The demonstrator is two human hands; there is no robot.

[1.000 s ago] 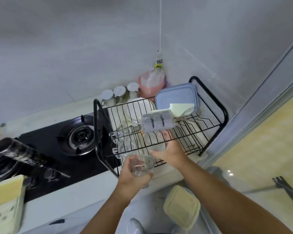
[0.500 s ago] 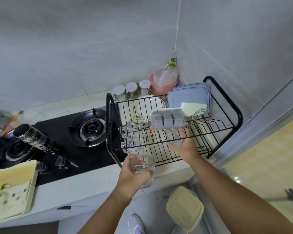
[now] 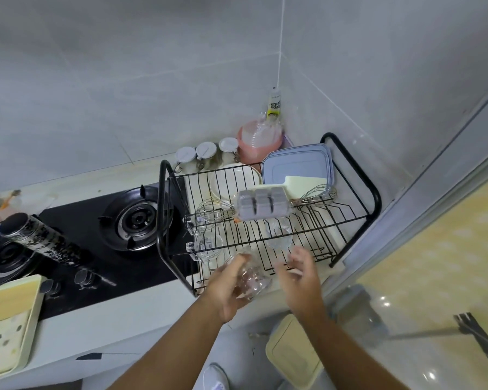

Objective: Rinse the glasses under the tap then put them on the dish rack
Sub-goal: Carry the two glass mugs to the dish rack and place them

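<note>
Glass [image 3: 251, 277] lay tilted, gripped by the left hand [image 3: 226, 288] at lower centre — right hand [image 3: 300, 274] spread empty beside it; if wet, it could slip and strike the dish rack [image 3: 375, 192].

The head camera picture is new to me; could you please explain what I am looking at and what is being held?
There is no machine: a camera worn on the person's head looks down at their two bare hands. The left hand grips a clear glass over the front edge of the black wire dish rack; the right hand is open beside it, holding nothing. On the rack lie another glass, clear mugs, a whisk and a grey tray. A gas stove sits to its left.
</note>
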